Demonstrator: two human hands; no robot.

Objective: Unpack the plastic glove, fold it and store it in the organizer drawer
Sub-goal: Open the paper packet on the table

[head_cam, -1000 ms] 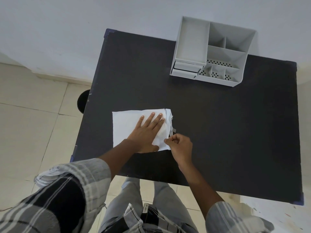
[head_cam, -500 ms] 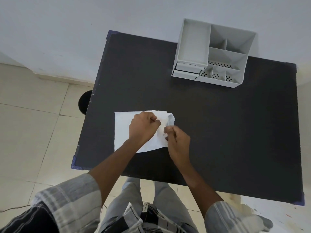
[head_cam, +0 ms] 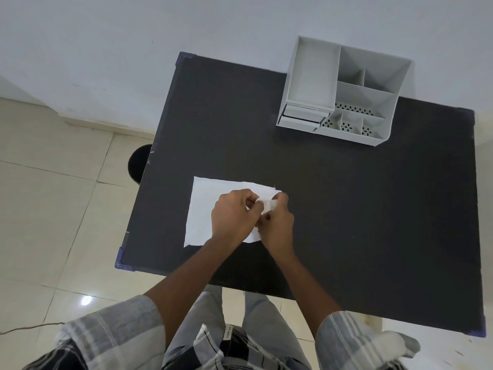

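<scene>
- Both our hands pinch the right edge of the white glove packet [head_cam: 205, 209] lying flat near the table's [head_cam: 346, 209] front-left: left hand [head_cam: 233, 216], right hand [head_cam: 277, 222], fingers closed on it.
- We judge this the unpacking step; next we need to part the opening and draw the glove out.
- Our hands hide the opening; the glove itself is indistinguishable. The organizer [head_cam: 344, 92] sits well apart, its drawers looking closed.

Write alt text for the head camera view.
Both hands, left hand and right hand, pinch the right edge of a flat white packet lying on a dark table. A grey organizer stands at the table's far edge, near a wall.
</scene>
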